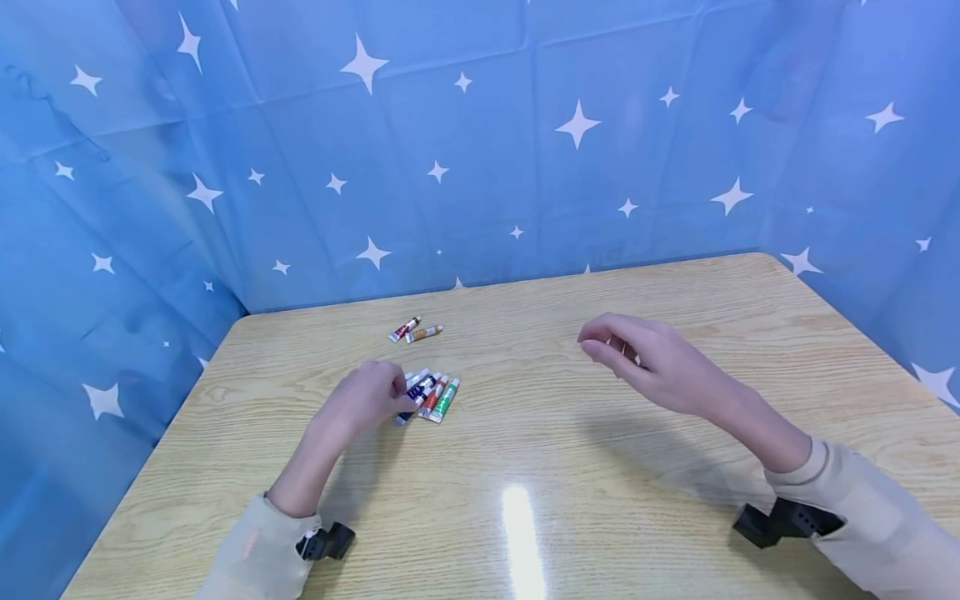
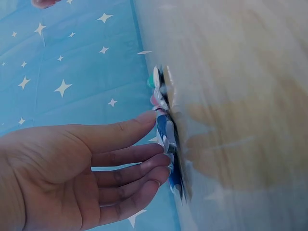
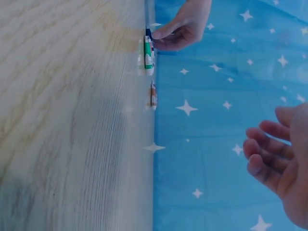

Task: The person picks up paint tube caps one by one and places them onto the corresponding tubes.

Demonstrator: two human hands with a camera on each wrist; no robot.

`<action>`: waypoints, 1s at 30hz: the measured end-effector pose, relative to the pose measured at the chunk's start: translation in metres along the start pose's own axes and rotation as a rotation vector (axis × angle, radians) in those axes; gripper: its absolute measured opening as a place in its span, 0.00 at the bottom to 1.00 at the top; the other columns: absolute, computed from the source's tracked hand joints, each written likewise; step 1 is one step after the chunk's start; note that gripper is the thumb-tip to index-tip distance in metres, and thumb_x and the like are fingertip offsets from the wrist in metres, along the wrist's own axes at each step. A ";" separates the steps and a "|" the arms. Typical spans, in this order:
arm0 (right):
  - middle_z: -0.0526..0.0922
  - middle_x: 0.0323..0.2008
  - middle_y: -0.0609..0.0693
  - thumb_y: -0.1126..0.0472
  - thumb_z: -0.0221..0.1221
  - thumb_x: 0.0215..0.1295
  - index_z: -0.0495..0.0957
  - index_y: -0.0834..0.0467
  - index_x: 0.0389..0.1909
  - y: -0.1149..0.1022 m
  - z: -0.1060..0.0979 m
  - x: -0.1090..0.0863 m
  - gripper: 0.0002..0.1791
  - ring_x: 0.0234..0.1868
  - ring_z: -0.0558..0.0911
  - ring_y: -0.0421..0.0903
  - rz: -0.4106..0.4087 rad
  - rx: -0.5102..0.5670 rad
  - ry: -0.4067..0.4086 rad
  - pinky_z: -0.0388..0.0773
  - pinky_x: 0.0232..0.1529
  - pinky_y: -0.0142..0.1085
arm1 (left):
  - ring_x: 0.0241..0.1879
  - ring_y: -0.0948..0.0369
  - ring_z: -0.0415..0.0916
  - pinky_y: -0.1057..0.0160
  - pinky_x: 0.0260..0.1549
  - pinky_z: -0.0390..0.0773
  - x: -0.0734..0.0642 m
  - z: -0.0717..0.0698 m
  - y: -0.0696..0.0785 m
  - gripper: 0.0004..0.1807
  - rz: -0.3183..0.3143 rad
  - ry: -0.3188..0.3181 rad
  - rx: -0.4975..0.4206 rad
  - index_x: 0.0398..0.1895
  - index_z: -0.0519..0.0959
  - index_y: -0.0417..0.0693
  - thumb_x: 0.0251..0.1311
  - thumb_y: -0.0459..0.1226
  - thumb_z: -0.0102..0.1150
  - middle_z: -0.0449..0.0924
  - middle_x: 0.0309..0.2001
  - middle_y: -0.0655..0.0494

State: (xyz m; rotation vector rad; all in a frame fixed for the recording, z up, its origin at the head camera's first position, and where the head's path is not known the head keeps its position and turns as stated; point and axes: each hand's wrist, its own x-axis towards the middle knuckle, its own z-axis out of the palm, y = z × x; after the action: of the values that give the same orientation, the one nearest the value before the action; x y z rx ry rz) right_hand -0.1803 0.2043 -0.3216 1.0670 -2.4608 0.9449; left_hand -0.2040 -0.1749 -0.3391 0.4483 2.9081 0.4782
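Observation:
Several small paint tubes lie side by side on the table, among them dark blue tubes [image 1: 422,388], an orange-red tube [image 1: 433,397] and a green tube [image 1: 446,400]. My left hand [image 1: 366,395] is at the left side of this group and covers part of it in the head view. In the left wrist view the left hand [image 2: 91,168] has its thumb and fingers stretched toward the blue tubes [image 2: 166,132], tips right at them. My right hand [image 1: 651,360] hovers over the right part of the table, fingers loosely bent and holding nothing; the right wrist view shows this hand [image 3: 284,159] too.
Farther back on the table lie a dark red tube [image 1: 404,329] and an ochre tube [image 1: 424,333]. A blue curtain [image 1: 487,150] with white stars hangs behind and left of the wooden table [image 1: 600,517]. Each sleeve carries a black wrist camera [image 1: 326,542].

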 end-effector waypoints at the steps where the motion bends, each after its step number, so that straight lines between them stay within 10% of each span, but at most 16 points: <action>1: 0.76 0.29 0.36 0.65 0.56 0.75 0.80 0.52 0.49 0.000 -0.001 0.000 0.08 0.26 0.72 0.36 0.009 -0.001 -0.001 0.72 0.28 0.30 | 0.26 0.60 0.72 0.61 0.27 0.74 0.000 0.000 0.000 0.09 0.000 0.008 -0.002 0.29 0.82 0.43 0.60 0.39 0.71 0.78 0.28 0.56; 30: 0.82 0.38 0.49 0.62 0.55 0.76 0.80 0.59 0.48 0.062 -0.026 -0.002 0.08 0.32 0.78 0.41 0.157 -0.136 0.074 0.75 0.33 0.30 | 0.43 0.47 0.79 0.49 0.42 0.80 0.039 -0.007 -0.002 0.14 0.079 0.265 -0.060 0.50 0.80 0.33 0.65 0.34 0.63 0.81 0.45 0.39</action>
State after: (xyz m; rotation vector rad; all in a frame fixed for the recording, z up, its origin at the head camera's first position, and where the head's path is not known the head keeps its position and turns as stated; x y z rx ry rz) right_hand -0.2240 0.2545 -0.3308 0.7909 -2.5355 0.8309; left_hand -0.2429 -0.1662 -0.3373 0.5302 3.1256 0.6830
